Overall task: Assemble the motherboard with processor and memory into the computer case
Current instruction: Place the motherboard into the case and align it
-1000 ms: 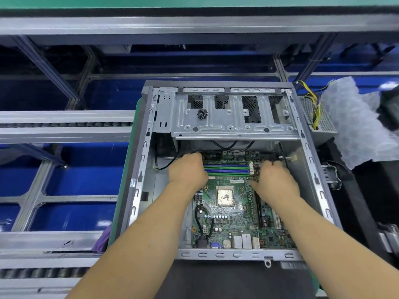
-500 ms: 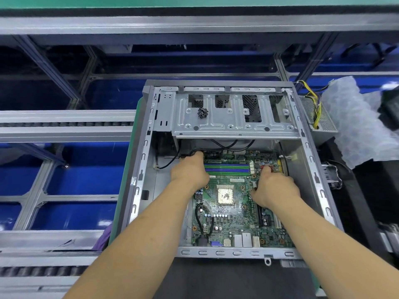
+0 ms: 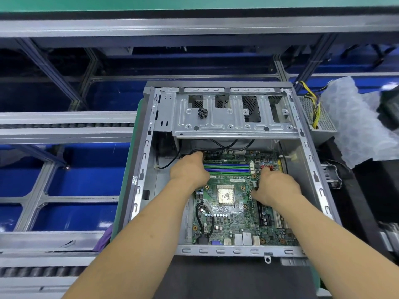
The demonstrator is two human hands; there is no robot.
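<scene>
Steel computer case (image 3: 151,169) lies open on its side in front of you, and everything below is placed relative to it. Beyond and to the left of the case run grey conveyor rails (image 3: 64,128) over blue bins. Off its far right corner sits a power supply (image 3: 321,117) with yellow and black wires, and beside that a sheet of bubble wrap (image 3: 356,126).

Across the far end of the case spans a metal drive cage (image 3: 233,117), with a small cluster of dark screws (image 3: 203,113) resting on top of it. On the floor of the case, nearer you than the cage, lies the green motherboard (image 3: 233,221). Its blue and green memory slots (image 3: 226,168) run along the board's far edge, and the square processor (image 3: 225,195) sits at the middle.

Your left hand (image 3: 189,172) rests at the board's far left corner, fingers curled down over the edge next to the memory slots; whether it grips anything cannot be told. Your right hand (image 3: 277,186) rests on the board's right side, fingers curled and pressing down beside a red connector (image 3: 266,167); what they grip, if anything, cannot be told.
</scene>
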